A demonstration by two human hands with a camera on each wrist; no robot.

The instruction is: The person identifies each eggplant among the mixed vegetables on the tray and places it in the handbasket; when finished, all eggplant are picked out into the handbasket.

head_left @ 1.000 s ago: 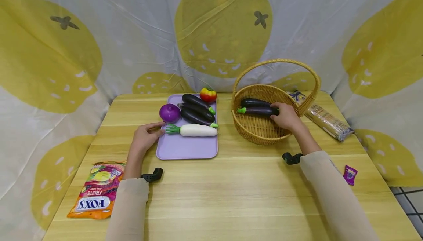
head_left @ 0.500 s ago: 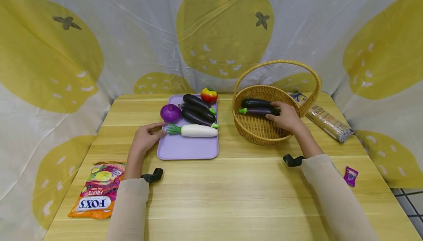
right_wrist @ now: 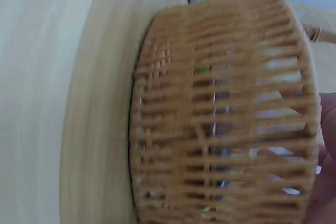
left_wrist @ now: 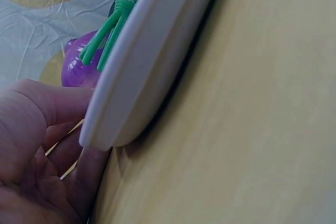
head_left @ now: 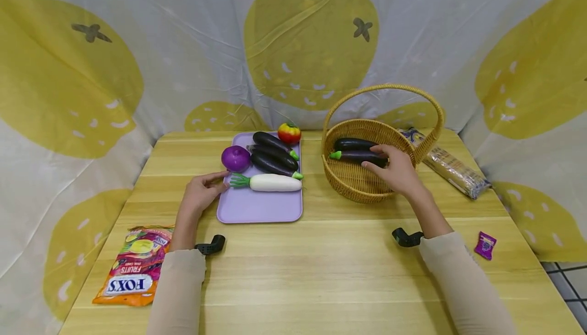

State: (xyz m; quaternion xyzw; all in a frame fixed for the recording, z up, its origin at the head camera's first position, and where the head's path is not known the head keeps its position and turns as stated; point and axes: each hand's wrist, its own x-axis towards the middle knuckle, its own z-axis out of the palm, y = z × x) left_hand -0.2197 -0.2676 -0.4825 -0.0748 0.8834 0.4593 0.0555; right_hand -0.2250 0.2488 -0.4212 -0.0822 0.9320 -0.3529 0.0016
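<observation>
A lilac tray (head_left: 259,207) lies left of centre, and my left hand (head_left: 202,192) holds its left rim; in the left wrist view the thumb laps over the rim (left_wrist: 100,124) with fingers below. On the tray are a white radish (head_left: 275,182), several eggplants (head_left: 274,163) and a purple onion (head_left: 236,159) at its left edge. My right hand (head_left: 398,171) reaches into the wicker basket (head_left: 353,189), thumb and fingers spread on either side of the front eggplant (head_left: 357,156). Another eggplant (head_left: 353,144) lies behind it. In the right wrist view the basket's wall (right_wrist: 226,114) mostly hides the hand.
A red-yellow fruit (head_left: 289,133) sits at the tray's back right corner. The basket's tall handle (head_left: 382,86) arches over it. Right of the basket lies a clear packet (head_left: 456,172); a small purple sweet (head_left: 485,245) is nearer. A candy bag (head_left: 133,268) lies beside my left forearm.
My right hand's thumb and fingertips have moved left along the front eggplant and spread wider, showing more of its right end. My left hand stays at the tray's rim.
</observation>
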